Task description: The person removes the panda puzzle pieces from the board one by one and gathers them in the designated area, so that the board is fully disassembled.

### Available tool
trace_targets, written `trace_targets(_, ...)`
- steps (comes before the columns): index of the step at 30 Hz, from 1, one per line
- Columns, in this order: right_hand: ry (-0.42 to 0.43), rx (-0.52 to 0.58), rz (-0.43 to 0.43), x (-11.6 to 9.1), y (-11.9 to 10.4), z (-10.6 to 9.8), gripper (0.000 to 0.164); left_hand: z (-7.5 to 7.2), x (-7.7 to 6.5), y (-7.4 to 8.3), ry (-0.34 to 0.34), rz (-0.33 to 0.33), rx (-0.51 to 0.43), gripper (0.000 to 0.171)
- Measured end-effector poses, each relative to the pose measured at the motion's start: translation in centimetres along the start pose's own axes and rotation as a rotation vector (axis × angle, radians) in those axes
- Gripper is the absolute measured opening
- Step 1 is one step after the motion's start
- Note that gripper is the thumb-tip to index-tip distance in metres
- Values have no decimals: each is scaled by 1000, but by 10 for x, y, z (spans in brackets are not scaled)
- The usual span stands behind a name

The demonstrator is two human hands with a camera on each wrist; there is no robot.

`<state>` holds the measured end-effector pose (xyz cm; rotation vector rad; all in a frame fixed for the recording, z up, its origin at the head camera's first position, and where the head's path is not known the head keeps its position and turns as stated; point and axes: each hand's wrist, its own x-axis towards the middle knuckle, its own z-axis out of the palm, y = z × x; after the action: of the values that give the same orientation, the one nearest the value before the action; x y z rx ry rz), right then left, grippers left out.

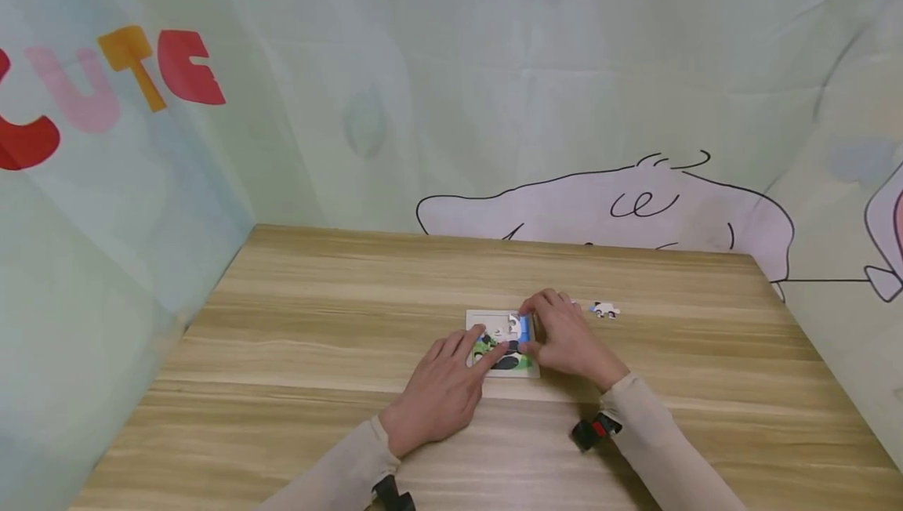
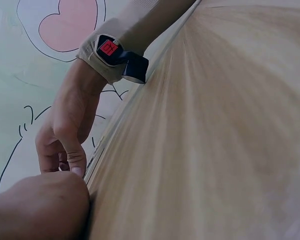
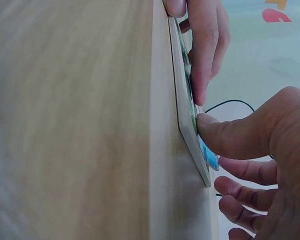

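A small jigsaw puzzle tray (image 1: 487, 313) with a pale rim lies flat on the table, partly filled with green, black and white picture pieces. My left hand (image 1: 440, 385) reaches in from the lower left, its index finger and thumb stretched over the tray and touching the pieces. At the tray's right side, my right hand (image 1: 567, 342) pinches a blue-and-white puzzle piece (image 1: 523, 326) between thumb and fingertips. From the right wrist view, the blue edge of this piece (image 3: 210, 157) sits just above the tray's rim. The left wrist view hides the tray behind the left hand.
A loose puzzle piece (image 1: 604, 309) lies on the wooden table (image 1: 339, 299) beyond the right hand, with part of another beside the fingers. Printed cloth walls (image 1: 317, 103) stand along the table's back and left. Both wrists wear dark camera straps.
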<state>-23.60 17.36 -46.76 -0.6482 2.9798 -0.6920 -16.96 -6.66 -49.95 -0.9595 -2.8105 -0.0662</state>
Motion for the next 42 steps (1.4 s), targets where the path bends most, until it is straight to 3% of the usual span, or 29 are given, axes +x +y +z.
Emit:
trace_targets(5, 32, 59, 1, 0, 0, -2, 40, -1, 1, 0, 19, 19, 8, 57)
trace_targets(12, 145, 233, 9, 1, -1, -3, 15, -5, 2, 2, -11, 29, 45, 57)
trace_targets(21, 212, 331, 33, -6, 11, -1, 15, -5, 2, 4, 6, 42, 57, 57)
trace_targets(27, 303, 322, 86, -13, 35, -16, 14, -7, 2, 6, 54, 52, 61, 54)
trace_targets(34, 429, 319, 242, -25, 83, -42, 16, -11, 3, 5, 79, 79, 109, 42)
trace_targets(42, 457, 347, 459, -37, 127, -59, 21, -13, 2, 8, 93, 71, 96, 40)
